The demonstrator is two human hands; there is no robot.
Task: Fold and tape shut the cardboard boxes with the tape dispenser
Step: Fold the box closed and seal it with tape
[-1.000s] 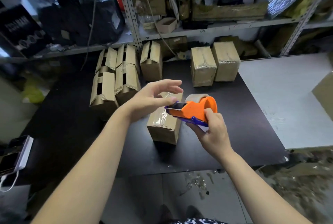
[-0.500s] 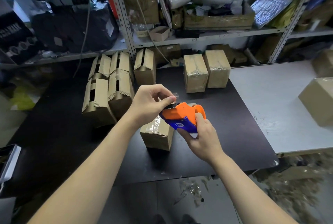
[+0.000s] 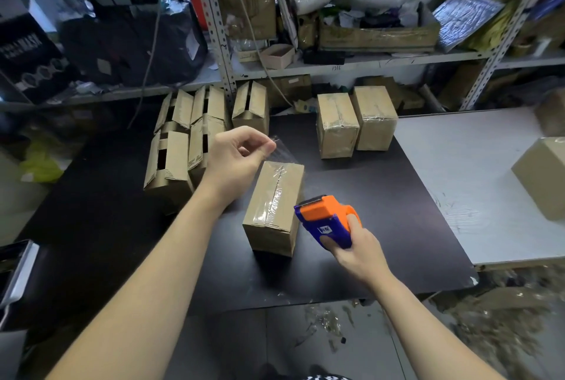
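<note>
Our desk [image 3: 382, 211] carries unsealed boxes [image 3: 180, 165] left of centre; left hand [image 3: 235, 162] pinches tape [image 3: 282, 150], right hand [image 3: 357, 245] grips the tape dispenser [image 3: 324, 220].

Head camera — looks forward and down, close over the black table [image 3: 382, 211] and shelving [image 3: 351, 63].

only word that reads: "mask", white caps on the black box [image 3: 27, 55], on the shelf far out to the left of the left hand [image 3: 237, 162] and behind it. letters ahead of "mask" are blurred and run off the frame edge, can't read them. tape dispenser [image 3: 327, 220] in the right hand [image 3: 356, 249] has a small white label [image 3: 325, 229] on its blue body, just above the fingers: two characters, too small to read. short handwritten mark on the shelf edge [image 3: 336, 66] well beyond the right hand: not legible.
</note>
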